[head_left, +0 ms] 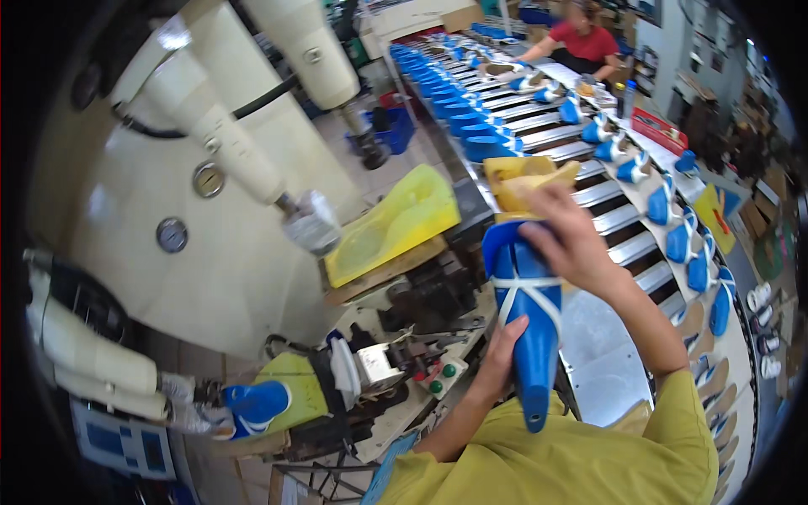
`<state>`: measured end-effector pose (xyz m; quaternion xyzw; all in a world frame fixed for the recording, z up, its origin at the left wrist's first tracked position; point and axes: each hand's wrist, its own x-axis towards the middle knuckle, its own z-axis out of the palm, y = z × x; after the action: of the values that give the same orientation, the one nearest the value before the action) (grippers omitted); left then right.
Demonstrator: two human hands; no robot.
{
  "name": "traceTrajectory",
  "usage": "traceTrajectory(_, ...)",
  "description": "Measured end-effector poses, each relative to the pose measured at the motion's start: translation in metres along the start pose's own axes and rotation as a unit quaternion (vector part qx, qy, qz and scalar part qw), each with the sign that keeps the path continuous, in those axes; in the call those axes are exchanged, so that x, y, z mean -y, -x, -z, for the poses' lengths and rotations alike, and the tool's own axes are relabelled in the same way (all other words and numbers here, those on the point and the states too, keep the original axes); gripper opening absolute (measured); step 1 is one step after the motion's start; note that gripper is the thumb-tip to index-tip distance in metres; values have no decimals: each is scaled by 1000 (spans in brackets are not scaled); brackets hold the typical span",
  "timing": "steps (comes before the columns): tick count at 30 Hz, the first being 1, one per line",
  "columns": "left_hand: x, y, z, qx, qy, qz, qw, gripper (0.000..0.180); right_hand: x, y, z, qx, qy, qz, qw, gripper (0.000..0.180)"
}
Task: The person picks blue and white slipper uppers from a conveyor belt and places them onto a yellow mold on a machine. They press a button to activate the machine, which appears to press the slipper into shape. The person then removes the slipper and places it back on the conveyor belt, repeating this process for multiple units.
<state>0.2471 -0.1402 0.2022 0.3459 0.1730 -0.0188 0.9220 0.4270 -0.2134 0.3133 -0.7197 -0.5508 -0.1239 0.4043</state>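
A blue shoe last [530, 337] with thin white straps crossing over it is held upright in front of my chest, its narrow end pointing down toward me. My left hand [502, 358] is closed around its left side, with the thumb on the front. My right hand [572, 240] is bent over the broad upper end, its thumb on the blue surface; the other fingertips are partly blurred. Just behind that hand a yellow moulded pad [518, 172] lies at the near end of the roller conveyor [619, 194].
Blue lasts [467, 126] line the conveyor's left side; strapped lasts [661, 202] follow a curved belt on the right. At left stands a machine with white cylinders [210, 126], a yellow pad [391, 223] and another blue last [257, 404]. A co-worker in red [585, 46] sits beyond.
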Motion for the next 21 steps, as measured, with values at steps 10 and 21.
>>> traceTrajectory(10,-87,-46,-46,50,298,-248,920,88,12,31,-19,-102,-149,17,983,70)
traceTrajectory(21,-162,-93,17,121,282,-374,875,80,-13,-130,-63,80,-274,55,957,41)
